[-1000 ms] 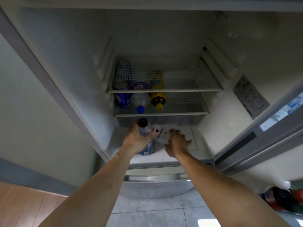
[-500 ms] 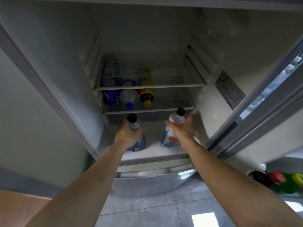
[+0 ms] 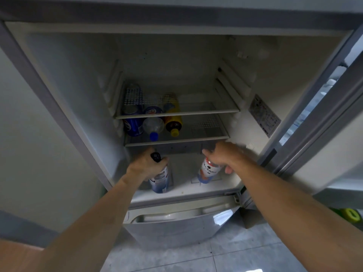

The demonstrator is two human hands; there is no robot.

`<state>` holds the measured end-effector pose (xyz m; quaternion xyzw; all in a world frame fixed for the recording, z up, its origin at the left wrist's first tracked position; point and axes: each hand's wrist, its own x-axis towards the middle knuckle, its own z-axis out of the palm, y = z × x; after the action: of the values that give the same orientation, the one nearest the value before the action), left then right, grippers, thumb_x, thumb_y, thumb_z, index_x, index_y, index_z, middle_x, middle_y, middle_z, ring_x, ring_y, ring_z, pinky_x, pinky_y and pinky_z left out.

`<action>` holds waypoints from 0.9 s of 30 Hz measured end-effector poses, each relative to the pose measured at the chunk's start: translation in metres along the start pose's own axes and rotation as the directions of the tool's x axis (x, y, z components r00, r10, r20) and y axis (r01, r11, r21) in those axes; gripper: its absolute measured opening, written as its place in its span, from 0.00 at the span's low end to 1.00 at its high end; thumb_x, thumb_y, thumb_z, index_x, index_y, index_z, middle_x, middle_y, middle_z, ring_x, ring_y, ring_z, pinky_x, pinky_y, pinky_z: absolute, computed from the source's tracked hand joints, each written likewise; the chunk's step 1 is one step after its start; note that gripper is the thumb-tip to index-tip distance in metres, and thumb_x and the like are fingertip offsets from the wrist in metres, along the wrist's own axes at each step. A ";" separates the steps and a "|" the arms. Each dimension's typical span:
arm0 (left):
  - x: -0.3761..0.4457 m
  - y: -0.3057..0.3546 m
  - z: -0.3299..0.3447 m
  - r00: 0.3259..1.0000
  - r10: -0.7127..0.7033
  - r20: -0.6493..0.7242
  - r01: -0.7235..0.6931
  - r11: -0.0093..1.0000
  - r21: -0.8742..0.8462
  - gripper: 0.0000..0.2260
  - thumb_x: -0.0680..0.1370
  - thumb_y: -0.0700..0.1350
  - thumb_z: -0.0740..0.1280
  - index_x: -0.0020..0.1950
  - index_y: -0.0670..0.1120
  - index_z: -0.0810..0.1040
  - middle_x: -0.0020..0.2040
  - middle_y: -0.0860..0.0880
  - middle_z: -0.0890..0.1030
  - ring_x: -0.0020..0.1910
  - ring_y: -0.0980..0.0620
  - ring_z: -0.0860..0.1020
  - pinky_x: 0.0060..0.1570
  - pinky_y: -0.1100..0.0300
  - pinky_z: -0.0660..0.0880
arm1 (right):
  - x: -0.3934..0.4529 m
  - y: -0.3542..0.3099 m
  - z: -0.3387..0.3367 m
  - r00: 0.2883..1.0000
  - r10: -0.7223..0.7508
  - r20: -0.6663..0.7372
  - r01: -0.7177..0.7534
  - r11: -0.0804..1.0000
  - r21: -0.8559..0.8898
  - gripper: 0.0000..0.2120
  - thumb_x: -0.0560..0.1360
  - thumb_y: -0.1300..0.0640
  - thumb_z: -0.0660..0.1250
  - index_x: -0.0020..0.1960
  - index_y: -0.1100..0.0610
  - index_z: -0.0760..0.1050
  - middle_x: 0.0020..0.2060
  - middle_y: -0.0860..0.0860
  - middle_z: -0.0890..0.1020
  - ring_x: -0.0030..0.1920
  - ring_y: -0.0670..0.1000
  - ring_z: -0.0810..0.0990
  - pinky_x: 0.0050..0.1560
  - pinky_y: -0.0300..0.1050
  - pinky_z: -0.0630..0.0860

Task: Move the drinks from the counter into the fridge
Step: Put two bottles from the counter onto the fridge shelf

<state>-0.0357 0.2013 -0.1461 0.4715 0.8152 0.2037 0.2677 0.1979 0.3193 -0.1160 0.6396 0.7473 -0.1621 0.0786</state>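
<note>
The fridge (image 3: 64, 79) stands open in front of me. On its bottom floor my left hand (image 3: 144, 163) grips the neck of a blue-labelled bottle with a black cap (image 3: 160, 178), which stands upright. My right hand (image 3: 221, 155) holds the top of a red-and-white-labelled bottle (image 3: 208, 170), also upright on the floor, further right; its cap is hidden by my fingers. On the lower glass shelf (image 3: 206, 137) lie a blue can (image 3: 132, 126), a clear bottle with a blue cap (image 3: 153, 127) and a brown bottle with a yellow cap (image 3: 173, 123).
An upper glass shelf (image 3: 206, 109) sits above the lower one. The fridge door (image 3: 314, 122) hangs open at the right. A grey drawer front (image 3: 176, 218) lies below the compartment. Green and yellow bottle tops (image 3: 350, 214) show at the far right over the tiled floor.
Both bottles went deeper onto the fridge floor and stand upright. My right hand shifted from the bottle's side to its top, covering the cap. The camera moved closer.
</note>
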 end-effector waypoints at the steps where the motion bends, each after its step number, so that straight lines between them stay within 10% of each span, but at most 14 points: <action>1: -0.006 0.000 -0.001 1.000 -0.019 0.020 0.018 1.000 0.022 0.20 0.73 0.64 0.63 0.38 0.46 0.76 0.32 0.46 0.82 0.29 0.47 0.82 0.28 0.59 0.76 | -0.004 0.004 0.000 0.995 0.052 0.091 -0.059 0.995 0.085 0.28 0.74 0.29 0.57 0.47 0.55 0.74 0.33 0.56 0.82 0.23 0.52 0.81 0.26 0.39 0.76; 7: -0.037 -0.005 0.013 0.985 -0.144 -0.099 0.119 0.968 -0.220 0.12 0.73 0.60 0.67 0.43 0.51 0.77 0.38 0.50 0.81 0.38 0.47 0.82 0.43 0.54 0.80 | -0.031 0.044 0.039 0.973 0.146 0.176 -0.228 0.704 0.673 0.18 0.77 0.39 0.60 0.52 0.53 0.74 0.37 0.55 0.80 0.30 0.50 0.76 0.27 0.41 0.76; 11: -0.061 -0.007 0.029 0.952 -0.307 -0.007 0.189 0.602 -0.776 0.11 0.73 0.51 0.73 0.53 0.50 0.80 0.51 0.43 0.82 0.44 0.43 0.84 0.35 0.51 0.83 | -0.055 0.052 0.075 0.921 0.138 0.365 -0.386 0.188 0.903 0.19 0.79 0.41 0.61 0.54 0.57 0.78 0.23 0.52 0.77 0.21 0.46 0.69 0.25 0.39 0.71; 18: -0.083 0.035 0.038 0.963 -0.226 -0.148 -0.079 0.287 -0.955 0.06 0.75 0.46 0.71 0.49 0.57 0.81 0.55 0.48 0.79 0.50 0.45 0.82 0.36 0.53 0.82 | -0.078 0.053 0.072 0.966 0.155 0.208 -0.183 -0.163 0.970 0.16 0.77 0.45 0.63 0.57 0.55 0.77 0.32 0.53 0.80 0.23 0.44 0.73 0.25 0.42 0.72; 23: -0.071 0.077 0.044 0.881 0.127 -0.455 -0.449 0.525 -0.723 0.18 0.75 0.46 0.71 0.61 0.61 0.74 0.57 0.64 0.78 0.59 0.60 0.77 0.51 0.67 0.78 | -0.066 0.044 0.046 0.993 0.121 0.015 0.000 -0.120 0.993 0.16 0.78 0.46 0.64 0.63 0.50 0.73 0.45 0.58 0.81 0.30 0.45 0.77 0.29 0.43 0.77; 27: -0.036 0.092 0.058 0.737 0.414 -0.534 -0.613 0.743 -0.269 0.22 0.76 0.42 0.71 0.69 0.51 0.72 0.72 0.50 0.70 0.69 0.56 0.70 0.61 0.74 0.68 | -0.047 0.027 0.037 0.997 0.072 -0.035 0.039 -0.061 0.997 0.22 0.79 0.49 0.65 0.72 0.45 0.67 0.54 0.58 0.78 0.41 0.50 0.77 0.32 0.42 0.77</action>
<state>0.0765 0.2175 -0.1286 0.5534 0.6204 0.5459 0.1039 0.2288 0.2662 -0.1393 0.5099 0.3885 -0.6299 -0.4386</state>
